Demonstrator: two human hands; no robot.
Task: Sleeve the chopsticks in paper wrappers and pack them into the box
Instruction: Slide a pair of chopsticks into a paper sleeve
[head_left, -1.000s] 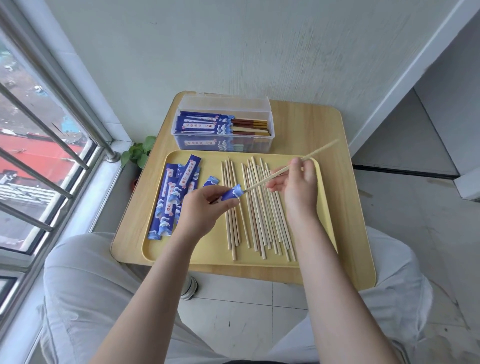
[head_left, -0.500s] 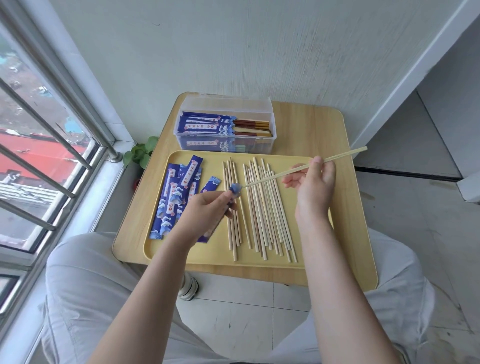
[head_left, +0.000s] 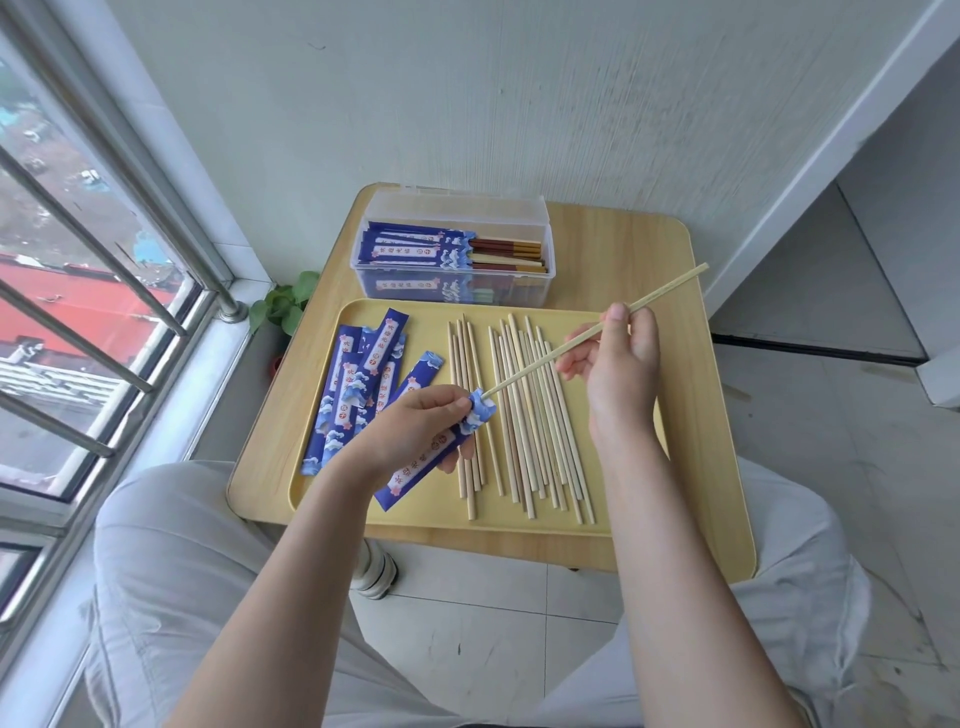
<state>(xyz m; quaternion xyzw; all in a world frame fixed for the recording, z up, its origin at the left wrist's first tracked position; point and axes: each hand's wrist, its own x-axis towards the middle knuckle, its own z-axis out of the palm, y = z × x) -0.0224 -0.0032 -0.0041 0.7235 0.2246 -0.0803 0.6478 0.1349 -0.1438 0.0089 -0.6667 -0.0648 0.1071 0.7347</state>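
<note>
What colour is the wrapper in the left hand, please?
Dark blue wrapper with white wave motifs, seen in the head view.

Pale textured wall (head_left: 467, 93) lit by daylight, barred window (head_left: 78, 291) set at left, grey tiled floor (head_left: 810, 415), small wooden desk (head_left: 623, 244) placed against wall, green plant (head_left: 283, 306) tucked beside it

On the tray (head_left: 631, 527) the left part is covered by loose wrappers (head_left: 358, 384) and the middle by a row of bare chopsticks (head_left: 524, 431). A bare strip of tray lies between wrappers and chopsticks, and a thin one along the right rim. The box (head_left: 454, 254) stands open at the top, just behind the tray and close to the wall (head_left: 467, 93). The table (head_left: 623, 249) is bare to the right of the box. The window bars (head_left: 78, 332) close the left side.
</note>
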